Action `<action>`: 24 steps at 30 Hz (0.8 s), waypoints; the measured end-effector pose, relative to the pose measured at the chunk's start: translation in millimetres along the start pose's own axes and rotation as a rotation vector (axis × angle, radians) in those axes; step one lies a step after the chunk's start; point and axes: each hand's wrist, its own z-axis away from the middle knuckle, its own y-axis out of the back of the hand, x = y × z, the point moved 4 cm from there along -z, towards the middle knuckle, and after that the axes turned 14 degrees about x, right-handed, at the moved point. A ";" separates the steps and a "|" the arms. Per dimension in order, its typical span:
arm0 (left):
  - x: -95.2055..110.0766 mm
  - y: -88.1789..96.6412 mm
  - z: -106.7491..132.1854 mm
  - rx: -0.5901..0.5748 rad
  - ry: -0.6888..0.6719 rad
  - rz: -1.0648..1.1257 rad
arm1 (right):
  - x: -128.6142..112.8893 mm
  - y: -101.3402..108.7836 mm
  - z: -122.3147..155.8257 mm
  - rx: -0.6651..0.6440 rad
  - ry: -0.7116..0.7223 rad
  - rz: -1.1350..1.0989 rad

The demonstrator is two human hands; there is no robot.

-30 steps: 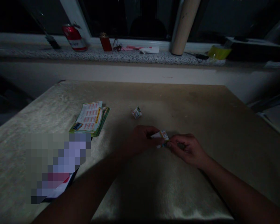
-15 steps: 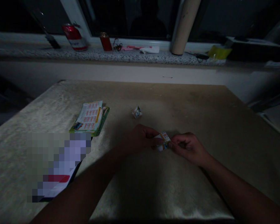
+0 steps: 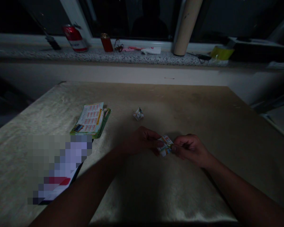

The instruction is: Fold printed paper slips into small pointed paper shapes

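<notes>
Both my hands meet over the middle of a beige table [image 3: 203,104] in dim light. My left hand [image 3: 142,140] and my right hand [image 3: 190,149] each pinch one side of a small folded piece of printed paper [image 3: 165,145], white with orange and green print. It is held just above the tabletop. A second small folded paper piece [image 3: 138,113] lies on the table a little beyond my left hand, untouched.
A stack of printed leaflets [image 3: 91,119] lies to the left, with a blurred-out item nearer the front left. On the stone windowsill [image 3: 123,56] behind stand a red can [image 3: 75,38], a small red box [image 3: 106,42], a cardboard tube [image 3: 186,26] and a yellow object [image 3: 221,53].
My fingers have worked the small paper piece between them; it has turned and shifted slightly lower. Both hands stay in nearly the same place.
</notes>
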 end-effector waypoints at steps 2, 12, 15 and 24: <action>2.0 -1.0 0.5 0.002 -0.017 0.008 | -0.8 0.5 -0.3 0.007 0.014 -0.004; 4.2 -6.7 4.7 0.187 -0.172 -0.160 | -3.1 2.8 -0.9 0.040 0.166 0.152; 4.1 -8.6 5.3 0.217 -0.202 -0.200 | -3.7 1.2 0.4 0.021 0.198 0.181; 10.5 -9.8 7.8 0.206 -0.331 -0.230 | 1.8 -1.0 0.0 -0.040 0.026 0.027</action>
